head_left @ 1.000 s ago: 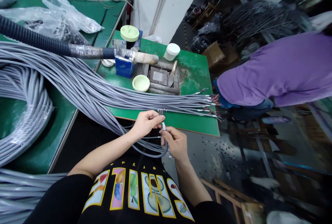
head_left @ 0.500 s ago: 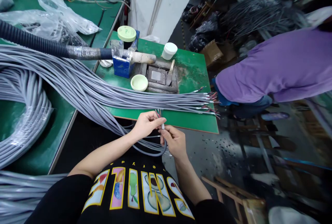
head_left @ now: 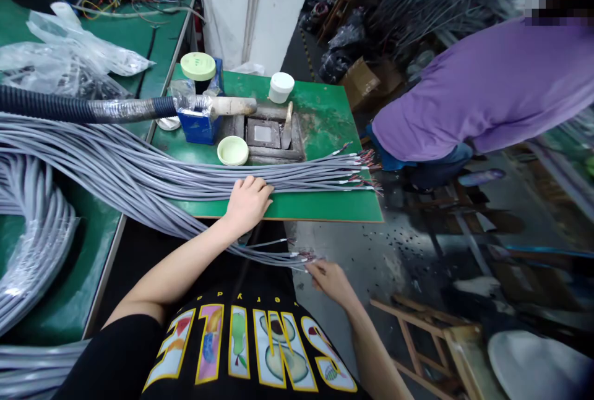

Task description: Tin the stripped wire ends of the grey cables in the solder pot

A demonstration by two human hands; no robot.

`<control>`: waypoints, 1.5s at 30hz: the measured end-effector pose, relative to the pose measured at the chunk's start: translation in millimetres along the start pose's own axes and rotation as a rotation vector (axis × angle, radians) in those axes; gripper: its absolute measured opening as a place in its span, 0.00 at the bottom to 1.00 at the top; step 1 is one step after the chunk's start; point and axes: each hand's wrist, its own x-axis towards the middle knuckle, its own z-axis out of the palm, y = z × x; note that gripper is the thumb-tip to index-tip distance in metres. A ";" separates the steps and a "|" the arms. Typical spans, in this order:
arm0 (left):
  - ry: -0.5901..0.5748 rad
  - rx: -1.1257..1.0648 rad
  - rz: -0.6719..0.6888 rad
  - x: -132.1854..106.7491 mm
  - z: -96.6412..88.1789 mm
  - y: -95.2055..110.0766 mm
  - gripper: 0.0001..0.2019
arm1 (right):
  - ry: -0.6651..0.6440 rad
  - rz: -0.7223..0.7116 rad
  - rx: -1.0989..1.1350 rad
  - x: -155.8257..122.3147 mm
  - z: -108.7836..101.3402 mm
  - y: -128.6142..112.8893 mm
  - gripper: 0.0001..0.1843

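Observation:
A thick bundle of grey cables (head_left: 139, 171) runs from the left across the green table (head_left: 325, 205), its stripped coloured ends (head_left: 364, 171) fanning out at the right. My left hand (head_left: 247, 202) lies on the bundle near the table's front edge, fingers bent over the cables; whether it grips one is hidden. A few more grey cables (head_left: 273, 255) hang below the table edge in front of my body. My right hand (head_left: 330, 281) is low, its fingertips at their stripped ends (head_left: 304, 258), fingers loose.
On the table stand a blue box (head_left: 198, 125) with a corrugated hose (head_left: 69, 108), a metal solder pot (head_left: 264, 135), a green lid (head_left: 232, 150) and a white jar (head_left: 281, 87). A person in a purple shirt (head_left: 482, 97) bends at the right. Wooden stool (head_left: 417, 332).
My hands have parted and let go of the cable end held between them. The left moved up onto the bundle on the table. The right dropped down and right to the hanging ends.

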 end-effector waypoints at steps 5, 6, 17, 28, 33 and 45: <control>0.038 0.012 0.019 8.1 2.8 0.8 0.09 | -0.303 -0.108 0.587 20.4 24.5 -61.1 0.22; 0.062 -0.041 0.025 6.6 -1.4 2.7 0.09 | -0.250 -0.128 0.716 27.5 21.3 -73.1 0.25; -0.076 -0.506 0.019 -12.6 -24.1 11.1 0.08 | 0.627 -0.523 0.701 39.2 -62.1 -135.0 0.18; 0.141 -1.241 -0.351 -9.4 -43.5 35.4 0.08 | 0.106 -0.579 0.162 16.9 -14.5 -150.6 0.16; 0.201 -1.294 -0.391 -7.1 -42.3 38.9 0.08 | 0.035 -0.601 0.154 19.5 -13.7 -152.2 0.14; 0.061 -1.675 -0.639 0.5 -34.7 37.3 0.14 | -0.075 -0.598 0.222 20.8 -14.4 -148.3 0.16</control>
